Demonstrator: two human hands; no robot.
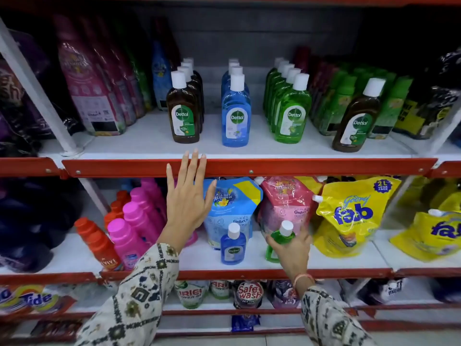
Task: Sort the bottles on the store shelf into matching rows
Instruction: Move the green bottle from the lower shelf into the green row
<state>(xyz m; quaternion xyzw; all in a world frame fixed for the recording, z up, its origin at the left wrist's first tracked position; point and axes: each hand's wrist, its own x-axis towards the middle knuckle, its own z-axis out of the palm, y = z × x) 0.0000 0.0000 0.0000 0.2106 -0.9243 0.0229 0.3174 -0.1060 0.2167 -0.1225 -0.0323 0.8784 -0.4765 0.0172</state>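
Note:
On the upper shelf point(249, 168) stand three rows of Dettol bottles: a brown row point(184, 108), a blue row point(236, 113) and a green row point(292, 113). One brown bottle point(356, 121) stands apart at the right. On the lower shelf a small blue bottle point(233, 248) stands upright. My right hand point(291, 248) is shut on a small green bottle point(280, 239) beside it. My left hand point(188, 198) is open, fingers spread, with fingertips at the upper shelf's red front edge below the brown row.
Pink and purple refill pouches point(92, 83) fill the upper left; green packs point(349, 101) sit upper right. The lower shelf holds pink bottles point(129, 236), orange bottles point(97, 243), a blue pouch point(229, 208), a pink pouch point(287, 203) and yellow fab pouches point(354, 216). Detergent packs lie on the bottom shelf.

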